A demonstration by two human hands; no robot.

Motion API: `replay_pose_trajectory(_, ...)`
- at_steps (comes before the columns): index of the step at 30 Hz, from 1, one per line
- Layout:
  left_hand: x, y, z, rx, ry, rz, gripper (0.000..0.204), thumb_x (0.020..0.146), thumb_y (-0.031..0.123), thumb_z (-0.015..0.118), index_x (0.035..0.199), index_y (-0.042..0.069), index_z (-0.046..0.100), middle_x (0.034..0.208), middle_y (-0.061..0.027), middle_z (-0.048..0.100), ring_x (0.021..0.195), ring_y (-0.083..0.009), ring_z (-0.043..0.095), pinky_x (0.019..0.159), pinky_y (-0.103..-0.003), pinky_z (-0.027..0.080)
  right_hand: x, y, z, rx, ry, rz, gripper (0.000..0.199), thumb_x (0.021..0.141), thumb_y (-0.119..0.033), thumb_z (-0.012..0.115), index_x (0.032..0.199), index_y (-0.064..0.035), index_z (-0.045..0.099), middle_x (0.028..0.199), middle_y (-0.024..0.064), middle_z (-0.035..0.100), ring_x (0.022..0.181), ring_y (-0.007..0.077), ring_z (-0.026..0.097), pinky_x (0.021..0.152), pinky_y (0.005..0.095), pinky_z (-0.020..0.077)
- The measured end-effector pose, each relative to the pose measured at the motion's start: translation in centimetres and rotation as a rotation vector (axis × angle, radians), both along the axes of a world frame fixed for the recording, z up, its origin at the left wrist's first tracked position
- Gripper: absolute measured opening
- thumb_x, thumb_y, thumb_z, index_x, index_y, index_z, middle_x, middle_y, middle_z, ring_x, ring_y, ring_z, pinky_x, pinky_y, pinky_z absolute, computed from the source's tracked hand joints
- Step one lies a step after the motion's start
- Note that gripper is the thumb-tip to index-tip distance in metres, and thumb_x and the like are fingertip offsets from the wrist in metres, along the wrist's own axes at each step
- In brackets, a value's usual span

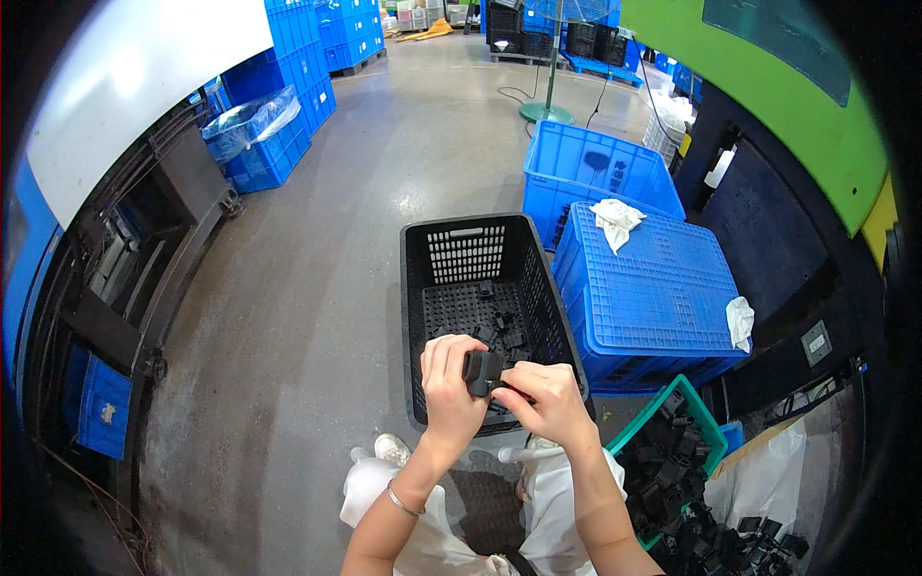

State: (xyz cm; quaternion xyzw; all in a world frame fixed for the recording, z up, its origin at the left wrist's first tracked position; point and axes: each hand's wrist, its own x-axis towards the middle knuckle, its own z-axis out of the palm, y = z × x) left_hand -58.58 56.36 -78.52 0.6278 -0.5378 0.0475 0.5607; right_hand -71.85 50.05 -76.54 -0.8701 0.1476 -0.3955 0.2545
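Observation:
Over the near end of a black crate (411, 317), my left hand (449, 389) grips a small, blocky black plastic part (483, 371). My right hand (545, 396) is closed at the part's right side, with thumb and fingers pinched against its edge. Whether some smaller piece sits in that pinch cannot be made out. Below, several similar black parts (503, 326) lie loose on the crate's perforated floor. My hands and the held part hide the crate's near side in places.
A lidded blue crate (653, 283) with white cloths (617, 223) stands right of the black crate, an open blue crate (605, 163) behind it. At the lower right, a green bin (709, 422) holds many black parts. Machines (797, 86) flank both sides; a fan stand (548, 112) is ahead.

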Motion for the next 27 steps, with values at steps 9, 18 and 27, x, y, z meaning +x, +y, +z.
replay_pose_trajectory(9, 0.0, 0.3, -0.3, 0.004, 0.031, 0.007, 0.035, 0.058, -0.001, 0.069, 0.090, 0.005, 0.057, 0.092, -0.0111, 0.058, 0.094, -0.0324, 0.055, 0.084, -0.041, 0.043, -0.2, -0.2, 0.6, -0.009, 0.054, 0.060, 0.017, 0.075, -0.015, 0.072, 0.078, -0.0002, 0.064, 0.064, 0.0109, 0.057, 0.053, 0.0273, 0.056, 0.047, 0.0348, 0.0427)
replay_pose_trajectory(18, 0.2, 0.3, -0.1, -0.019, 0.000, 0.010, 0.035, 0.058, -0.001, 0.069, 0.090, 0.005, 0.057, 0.090, -0.0098, 0.058, 0.092, -0.0318, 0.055, 0.083, -0.040, 0.043, 0.1, 0.0, 0.0, 0.036, 0.015, 0.073, 0.017, 0.076, -0.014, 0.071, 0.077, 0.0012, 0.063, 0.063, 0.0109, 0.055, 0.052, 0.0265, 0.055, 0.046, 0.0344, 0.0407)
replay_pose_trajectory(27, -0.6, -0.1, -0.3, 0.109, 0.295, -0.156, 0.034, 0.065, -0.004, 0.063, 0.097, 0.002, 0.054, 0.092, -0.0133, 0.057, 0.091, -0.0315, 0.057, 0.081, -0.037, 0.046, 0.1, -0.2, 0.0, 0.160, -0.022, -0.078, 0.014, 0.082, -0.011, 0.067, 0.083, 0.0019, 0.063, 0.070, 0.0138, 0.061, 0.058, 0.0250, 0.062, 0.052, 0.0312, 0.0472)
